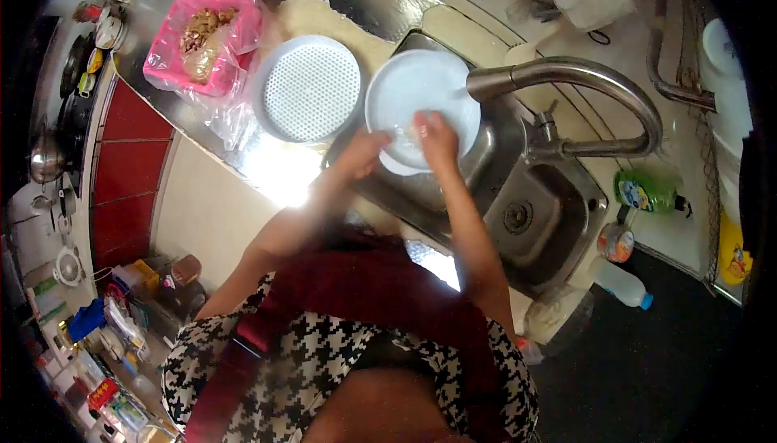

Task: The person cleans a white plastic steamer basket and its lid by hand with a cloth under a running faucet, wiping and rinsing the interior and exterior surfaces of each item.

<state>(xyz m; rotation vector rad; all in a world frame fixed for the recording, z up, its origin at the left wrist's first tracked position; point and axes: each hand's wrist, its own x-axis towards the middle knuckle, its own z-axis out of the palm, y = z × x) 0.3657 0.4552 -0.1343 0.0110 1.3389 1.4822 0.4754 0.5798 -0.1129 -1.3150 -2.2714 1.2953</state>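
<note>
A round white basin [402, 84] sits tilted over the sink, under the faucet's spout end. My left hand [363, 154] is closed at its near left rim. My right hand [435, 139] is inside the basin with its fingers curled. Whatever those fingers hold, if anything, is hidden. Some wet shine shows on the basin's bottom beside the right hand. Left of the basin, a white perforated strainer basket [311, 89] rests on the counter, with its holes facing up.
A steel faucet [599, 77] arches over a double sink [530, 253]. A pink basket [247, 18] lined with a plastic bag stands at upper left. Green detergent [650, 190] and a white bottle with a blue cap [618, 282] are at right.
</note>
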